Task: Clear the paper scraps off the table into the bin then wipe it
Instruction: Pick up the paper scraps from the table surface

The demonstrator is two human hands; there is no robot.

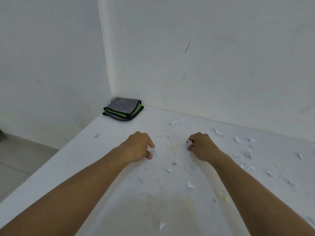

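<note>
Head view looks down on a white table point(109, 150) set into a wall corner, with both bare forearms reaching forward over it. Left hand point(139, 147) is curled knuckles-up, its fingers clenched around a small bunch of white paper scraps point(150, 153) pressed against the tabletop. Right hand point(202, 146) is likewise closed, pinching a crumpled scrap point(189, 145) between thumb and fingers just above the surface. More torn scraps lie loose across the table, mostly to the right of the right hand and a few between the forearms. A folded grey and green cloth point(123, 109) sits in the far corner, touching the wall, well apart from both hands
</note>
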